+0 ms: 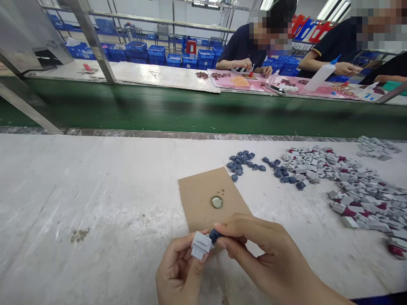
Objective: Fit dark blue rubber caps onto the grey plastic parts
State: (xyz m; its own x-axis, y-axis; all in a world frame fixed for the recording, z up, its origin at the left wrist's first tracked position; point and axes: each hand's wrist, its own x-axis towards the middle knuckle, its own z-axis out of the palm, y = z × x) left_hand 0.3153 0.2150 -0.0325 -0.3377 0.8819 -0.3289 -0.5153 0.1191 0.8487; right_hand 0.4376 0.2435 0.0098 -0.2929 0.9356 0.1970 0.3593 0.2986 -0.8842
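Between the thumb and fingers of my left hand (179, 267) is a light grey plastic part (201, 245) with stepped, blocky sides. My right hand (267, 245) pinches a small dark blue plastic piece (215, 235) against the grey part's right side; whether the two are joined I cannot tell. Both hands are above the near edge of a brown cardboard sheet (197, 190). On that sheet lies a metal bottle cap (217, 202), inner side up, with several tiny brass-coloured bits (222, 192) just behind it.
Loose dark blue pieces (243, 161) lie behind the cardboard. A big heap of grey and dark red parts (359, 190) spreads over the right of the white table (95, 203). Beyond runs a green conveyor belt (159, 108); people work at the pink-covered bench (260, 84) across it.
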